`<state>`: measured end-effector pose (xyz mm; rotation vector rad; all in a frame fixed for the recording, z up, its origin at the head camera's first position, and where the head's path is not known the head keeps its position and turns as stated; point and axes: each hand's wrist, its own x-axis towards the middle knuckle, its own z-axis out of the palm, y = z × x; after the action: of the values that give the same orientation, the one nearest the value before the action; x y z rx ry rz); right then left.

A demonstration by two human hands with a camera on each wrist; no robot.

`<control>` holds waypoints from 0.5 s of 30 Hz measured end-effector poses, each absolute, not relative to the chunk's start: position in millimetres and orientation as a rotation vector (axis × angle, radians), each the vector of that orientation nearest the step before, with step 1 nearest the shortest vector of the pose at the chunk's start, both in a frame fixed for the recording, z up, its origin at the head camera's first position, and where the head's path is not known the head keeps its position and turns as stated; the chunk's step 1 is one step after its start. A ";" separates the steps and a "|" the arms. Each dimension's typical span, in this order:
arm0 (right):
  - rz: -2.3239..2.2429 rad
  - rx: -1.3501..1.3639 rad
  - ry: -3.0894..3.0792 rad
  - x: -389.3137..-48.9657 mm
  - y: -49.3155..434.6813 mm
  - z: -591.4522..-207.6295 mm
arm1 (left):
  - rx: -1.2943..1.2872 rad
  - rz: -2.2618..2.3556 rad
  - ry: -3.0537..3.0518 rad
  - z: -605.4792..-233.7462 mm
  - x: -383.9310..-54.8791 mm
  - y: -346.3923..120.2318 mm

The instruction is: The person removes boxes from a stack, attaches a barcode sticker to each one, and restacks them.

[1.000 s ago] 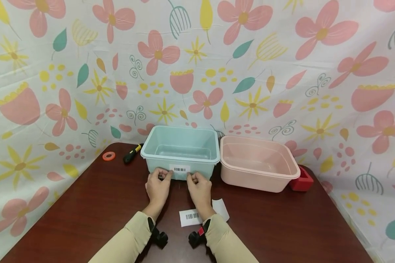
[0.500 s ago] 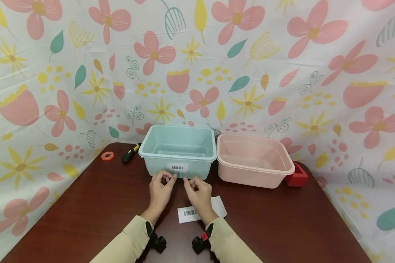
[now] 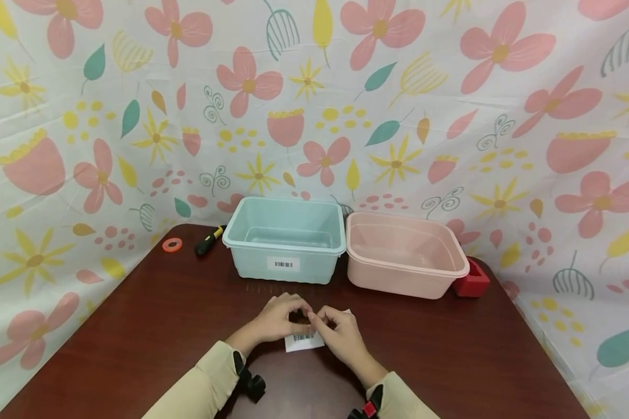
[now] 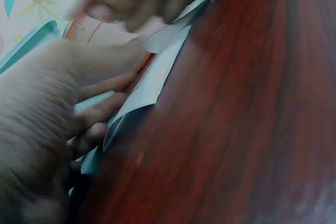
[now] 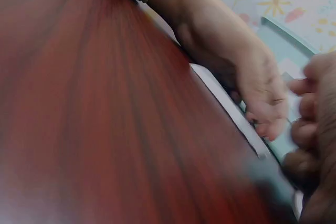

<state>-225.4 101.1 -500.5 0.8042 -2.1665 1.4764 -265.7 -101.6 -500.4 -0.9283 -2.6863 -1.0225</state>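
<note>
A white barcode label [image 3: 305,344] lies on the table beneath my hands, partly covered by them. My left hand [image 3: 279,319] hovers over its left part, thumb stretched and fingers bent loosely. From the right, my right hand [image 3: 344,337] comes close, its thumb and fingertips near those of the left. No object shows in either grasp. Behind the right hand, a corner of white paper [image 3: 348,311] peeks out. In the left wrist view the white paper [image 4: 157,77] runs under the left thumb. Farther back, a light blue bin [image 3: 314,266] carries a barcode label [image 3: 283,264] on its front wall.
To the right of the blue bin stands a pink bin [image 3: 398,279], with a red box [image 3: 471,285] by its corner. An orange tape roll [image 3: 172,245] and a black-and-yellow utility knife [image 3: 208,242] lie at the back left. A floral curtain [image 3: 314,105] hangs behind.
Both hands have left the blue bin's front and come back towards me, over the label on the table. The bin's label is now uncovered; the bins have stayed put.
</note>
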 end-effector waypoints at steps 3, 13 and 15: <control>1.444 0.754 -2.353 -220.5 116.9 -500.2 | -1.045 -0.831 -2.781 -498.3 -263.8 -100.2; 1.435 0.584 -2.478 -218.8 135.3 -499.2 | -1.067 -0.864 -2.773 -495.6 -257.9 -98.8; 1.427 0.558 -2.494 -219.1 135.2 -499.4 | -1.064 -0.843 -2.771 -495.1 -256.7 -98.5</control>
<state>-219.1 135.2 -499.4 0.5575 -2.4942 1.4267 -256.7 -98.5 -495.1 -1.0638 -2.7714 -0.8433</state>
